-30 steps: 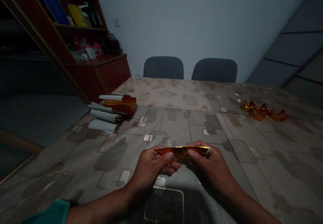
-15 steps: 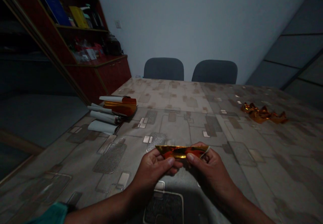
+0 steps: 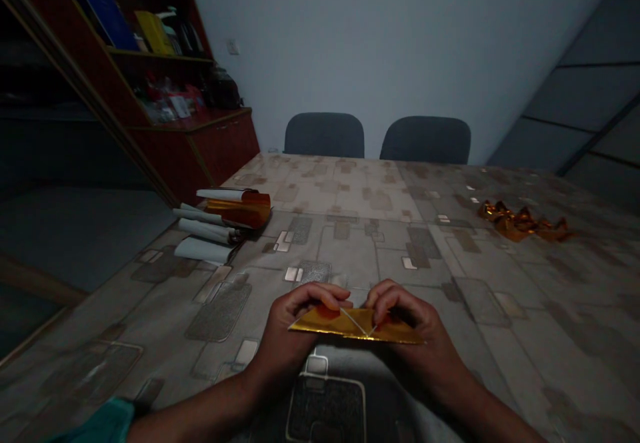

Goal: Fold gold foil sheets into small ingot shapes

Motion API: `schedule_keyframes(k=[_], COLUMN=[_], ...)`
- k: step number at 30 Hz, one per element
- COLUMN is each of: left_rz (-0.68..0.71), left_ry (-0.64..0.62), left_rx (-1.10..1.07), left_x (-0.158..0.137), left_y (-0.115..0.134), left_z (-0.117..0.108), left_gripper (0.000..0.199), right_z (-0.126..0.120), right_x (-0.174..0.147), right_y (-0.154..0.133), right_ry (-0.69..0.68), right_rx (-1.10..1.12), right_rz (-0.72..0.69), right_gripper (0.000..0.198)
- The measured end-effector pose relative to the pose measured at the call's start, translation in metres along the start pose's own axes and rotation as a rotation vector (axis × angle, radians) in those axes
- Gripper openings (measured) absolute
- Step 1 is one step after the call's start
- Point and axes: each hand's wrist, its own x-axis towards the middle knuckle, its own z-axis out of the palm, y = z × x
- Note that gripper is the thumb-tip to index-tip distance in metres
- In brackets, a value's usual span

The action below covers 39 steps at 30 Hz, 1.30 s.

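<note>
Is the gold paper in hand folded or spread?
Folded: the gold paper is a narrow strip, pale slanting lines meeting near its lower edge.

Paper (image 3: 340, 324) between hands (image 3: 293, 320), above table (image 3: 370, 250)

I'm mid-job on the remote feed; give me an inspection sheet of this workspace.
Surface: table with a block-patterned covering.
Job's things: folded gold foil piece held above the table; curled sheets, pale and gold, at left; shaped gold pieces at right.
Clutter: assorted items, one yellow, in the shelf unit.
Grip: left hand and right hand both hold the foil piece.
Cables: nothing seen.
Surroundings: two chairs beyond the table, pale wall behind; dim light.
</note>
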Motion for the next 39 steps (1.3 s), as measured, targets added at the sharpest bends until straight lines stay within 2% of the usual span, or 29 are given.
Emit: schedule_keyframes(k=[4, 10, 12, 17, 21, 26, 30, 34, 39], left_rz=[0.025, 0.179, 0.198, 0.115, 0.106, -0.076, -0.073, -0.084, -0.012], left_ry=[-0.008, -0.01, -0.024, 0.01, -0.01, -0.002, -0.04, -0.04, -0.019], left_rx=[0.041, 0.176, 0.171, 0.145, 0.145, -0.008, -0.071, -0.058, 0.085], left_x=[0.002, 0.004, 0.004, 0.002, 0.001, -0.001, -0.002, -0.001, 0.002], left_y=[-0.002, 0.005, 0.006, 0.005, 0.005, 0.002, 0.001, 0.002, 0.005], left_z=[0.0, 0.0, 0.0, -0.001, 0.0, 0.002, 0.003, 0.002, 0.001], left_gripper=[0.013, 0.017, 0.017, 0.028, 0.025, 0.024, 0.024, 0.033, 0.02], right_z=[-0.001, -0.002, -0.001, 0.0, 0.001, 0.001, 0.0, -0.002, 0.0], right_x=[-0.001, -0.001, -0.002, -0.003, -0.004, -0.003, -0.003, -0.002, -0.001], right_y=[0.004, 0.008, 0.005, -0.004, -0.005, -0.004, -0.004, -0.003, -0.001], right_ry=[0.0, 0.007, 0.017, 0.032, 0.019, 0.021, 0.012, 0.005, -0.005], right_rx=[-0.02, 0.025, -0.019, -0.185, -0.225, -0.232, -0.233, -0.242, -0.121], right_rz=[-0.016, 0.056, 0.037, -0.081, -0.107, -0.11, -0.123, -0.109, 0.007], right_gripper=[0.018, 0.015, 0.016, 0.018, 0.016, 0.017, 0.015, 0.016, 0.022])
